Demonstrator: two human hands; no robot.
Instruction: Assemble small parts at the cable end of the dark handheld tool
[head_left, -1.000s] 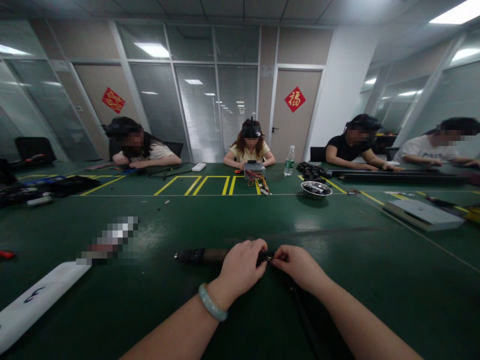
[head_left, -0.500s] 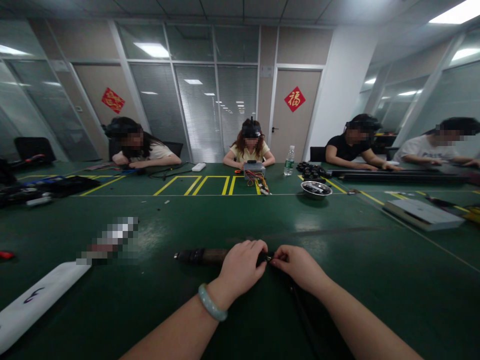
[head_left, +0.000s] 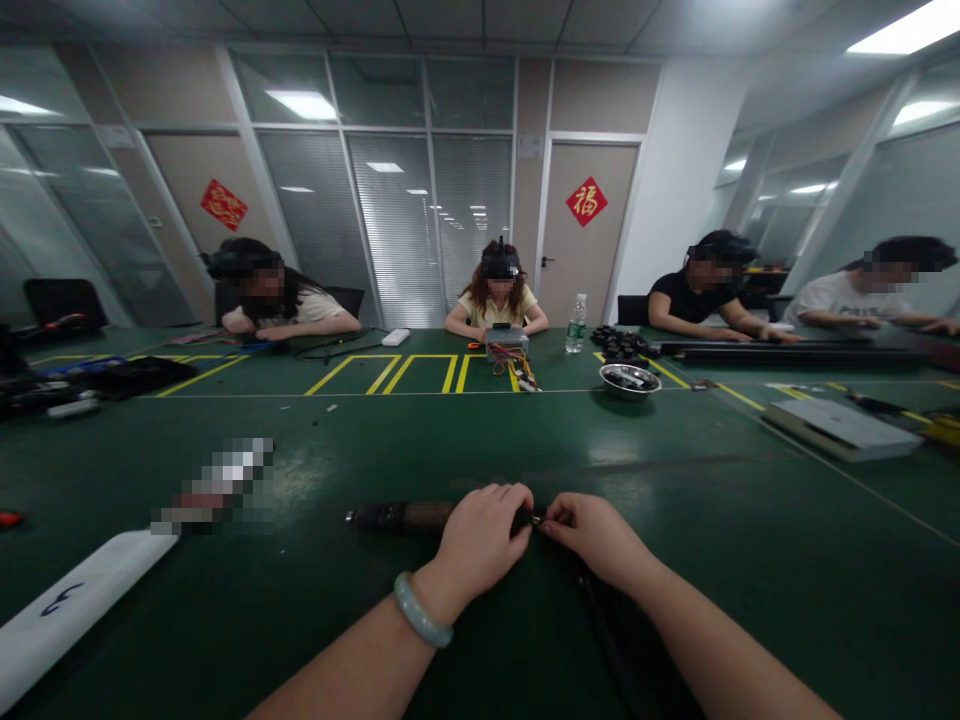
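My left hand (head_left: 484,535), with a pale green bangle (head_left: 421,612) at its wrist, wraps around a dark cylindrical tool (head_left: 405,517). The tool lies sideways; its middle section is brownish and its left end narrows to a shiny tip. Close by on the right, my right hand (head_left: 589,530) is closed in a pinch at the tool's right end. A tiny shiny piece (head_left: 535,520) shows between the two hands, too small to name. Below the right hand a long dark strip or cord (head_left: 600,620) runs toward me; its kind is unclear.
A white, long object (head_left: 82,610) with a mark lies at left. Farther back stand a metal bowl (head_left: 630,380) of dark parts, a bottle (head_left: 576,325) and a box with coloured wires (head_left: 508,345). A flat white box (head_left: 840,430) lies right. Several people sit across the green table (head_left: 360,430).
The view has shifted very slightly. Both hands keep their hold, with the right fingertips a touch nearer the tool's end.
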